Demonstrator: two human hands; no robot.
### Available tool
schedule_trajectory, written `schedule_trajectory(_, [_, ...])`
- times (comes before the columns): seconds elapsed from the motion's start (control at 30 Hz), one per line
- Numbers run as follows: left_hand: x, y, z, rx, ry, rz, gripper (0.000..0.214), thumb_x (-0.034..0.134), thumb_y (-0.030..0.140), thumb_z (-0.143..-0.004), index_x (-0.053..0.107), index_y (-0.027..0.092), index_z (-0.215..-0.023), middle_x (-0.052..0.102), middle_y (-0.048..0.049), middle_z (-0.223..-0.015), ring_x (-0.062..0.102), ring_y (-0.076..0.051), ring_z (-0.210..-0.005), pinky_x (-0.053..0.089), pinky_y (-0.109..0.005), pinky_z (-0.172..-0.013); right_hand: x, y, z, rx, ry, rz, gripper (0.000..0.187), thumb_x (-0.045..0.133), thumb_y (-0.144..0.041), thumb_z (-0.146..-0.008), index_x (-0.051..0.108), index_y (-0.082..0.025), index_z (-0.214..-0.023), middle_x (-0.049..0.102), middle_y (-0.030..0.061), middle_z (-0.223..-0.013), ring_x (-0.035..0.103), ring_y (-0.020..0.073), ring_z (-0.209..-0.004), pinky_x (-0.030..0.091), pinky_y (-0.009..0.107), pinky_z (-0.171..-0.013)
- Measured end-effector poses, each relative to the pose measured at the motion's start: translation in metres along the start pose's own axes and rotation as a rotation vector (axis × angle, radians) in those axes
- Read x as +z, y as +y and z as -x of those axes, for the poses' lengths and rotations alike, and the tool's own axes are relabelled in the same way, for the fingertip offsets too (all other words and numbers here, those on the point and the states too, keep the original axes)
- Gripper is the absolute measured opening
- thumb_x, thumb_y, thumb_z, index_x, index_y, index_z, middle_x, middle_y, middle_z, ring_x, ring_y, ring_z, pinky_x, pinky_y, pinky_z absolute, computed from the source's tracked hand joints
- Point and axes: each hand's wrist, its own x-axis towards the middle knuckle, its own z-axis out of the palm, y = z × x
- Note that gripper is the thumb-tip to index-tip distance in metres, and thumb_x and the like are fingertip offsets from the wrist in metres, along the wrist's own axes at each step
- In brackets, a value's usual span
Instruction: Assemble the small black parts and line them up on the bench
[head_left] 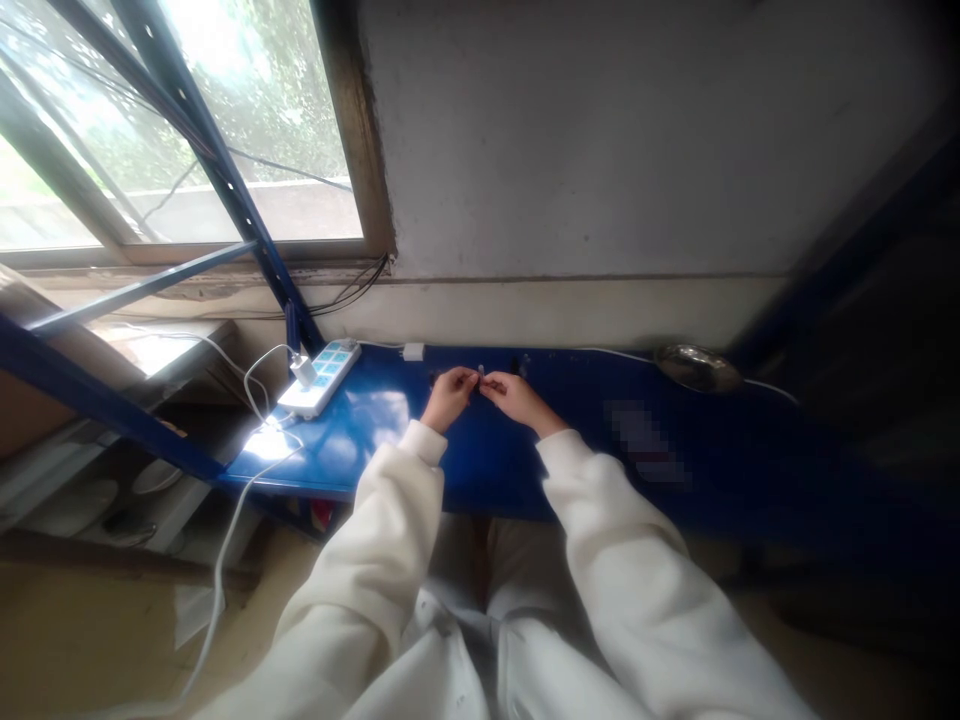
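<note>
Small pale piece (481, 370), pinched by left hand (451, 396) and right hand (513, 396) over glossy tabletop (491, 465).

The far side of the room is filled by a plain grey wall (585, 140), bordered below by a paler band (525, 310). At the left, a window (292, 110) is set in a worn brown frame (367, 180), and foliage is seen through the glass. The view is crossed by a slanting blue post (225, 180), pierced with holes. The blue tabletop (480, 470) is dappled with sunlight at its left, while the right side is sunk in shadow. A yellowish floor (67, 630) is glimpsed below.
</note>
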Motion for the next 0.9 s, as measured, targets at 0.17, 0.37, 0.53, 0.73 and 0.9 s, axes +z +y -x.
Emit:
schedule_trajectory(0.17, [0.001,0.005,0.0,0.04,-0.018,0.036,0.02,0.059,0.031,-0.076,0.063,0.012,-0.081,0.058,-0.0017,-0.065,0.045,-0.005,-0.048,0.037,-0.017,-0.047,0.003,-0.006,0.0,-0.02,0.007,-0.043,0.03,0.058,-0.045,-0.07,0.058,-0.016,-0.073,0.06,0.0001,-0.066,0.052,0.011,-0.057,0.042,0.025,-0.058])
schedule_trajectory(0.37, [0.008,0.0,0.006,0.038,0.148,0.154,0.027,0.057,0.038,-0.077,0.062,0.015,-0.09,0.054,0.0006,-0.065,0.042,-0.004,-0.044,0.033,-0.017,-0.042,0.002,-0.006,-0.001,-0.08,0.163,0.084,0.027,0.056,-0.044,-0.072,0.058,-0.016,-0.072,0.061,0.0008,-0.065,0.053,0.0127,-0.059,0.042,0.025,-0.06])
schedule_trajectory(0.53, [0.02,-0.029,0.015,-0.042,0.243,0.211,0.028,0.059,0.04,-0.074,0.06,0.013,-0.084,0.05,0.003,-0.059,0.041,-0.003,-0.04,0.031,-0.016,-0.038,-0.007,0.012,-0.002,-0.026,0.349,0.25,0.022,0.053,-0.038,-0.073,0.058,-0.017,-0.071,0.064,0.0046,-0.067,0.057,0.0149,-0.061,0.044,0.026,-0.062])
schedule_trajectory(0.73, [0.025,-0.064,0.021,-0.133,0.279,0.166,0.024,0.057,0.036,-0.073,0.06,0.012,-0.074,0.047,0.0047,-0.051,0.039,-0.004,-0.038,0.028,-0.016,-0.036,-0.022,0.05,-0.001,0.164,0.381,0.48,0.016,0.053,-0.03,-0.073,0.058,-0.017,-0.066,0.065,0.0064,-0.07,0.059,0.0168,-0.065,0.042,0.026,-0.061])
schedule_trajectory(0.9, [0.025,-0.069,0.022,-0.096,0.23,0.094,0.022,0.054,0.034,-0.073,0.06,0.013,-0.069,0.048,0.0044,-0.05,0.041,-0.004,-0.041,0.031,-0.016,-0.041,-0.028,0.068,-0.005,0.255,0.342,0.582,0.012,0.054,-0.027,-0.074,0.059,-0.017,-0.069,0.066,0.0065,-0.073,0.059,0.0169,-0.067,0.04,0.026,-0.06])
